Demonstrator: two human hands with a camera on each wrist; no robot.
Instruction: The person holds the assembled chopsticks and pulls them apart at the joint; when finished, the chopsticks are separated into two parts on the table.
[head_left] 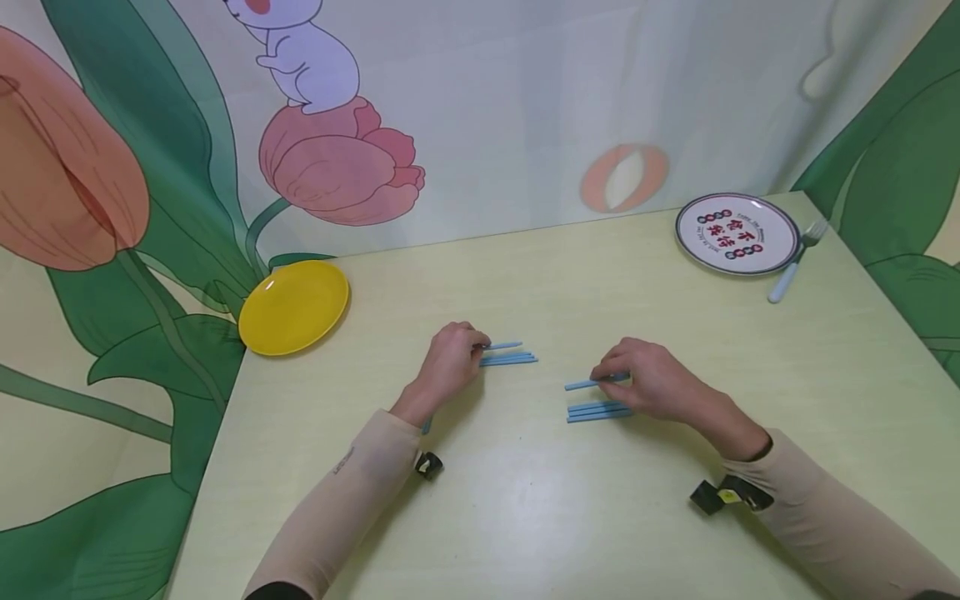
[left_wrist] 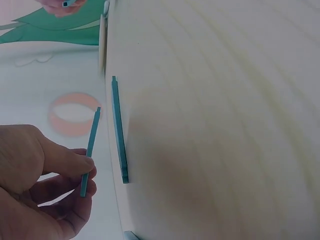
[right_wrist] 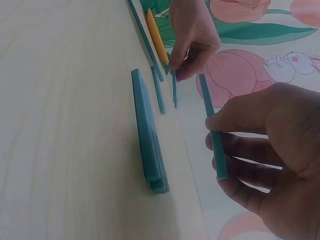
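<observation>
My left hand pinches a thin blue stick between thumb and fingers. The stick is raised above the table, its narrow stepped tip pointing away from the palm. Just below it several similar blue sticks lie side by side. To the right, my right hand holds another blue stick between its thumb and fingertips, lifted too. Under that hand a second row of blue sticks lies on the table, partly covered by the hand. Another blue piece shows beside the left wrist, mostly hidden.
A yellow plate lies at the table's left edge. At the back right corner a white plate with red print and a dark rim sits beside a fork with a pale blue handle. A printed curtain hangs behind the table.
</observation>
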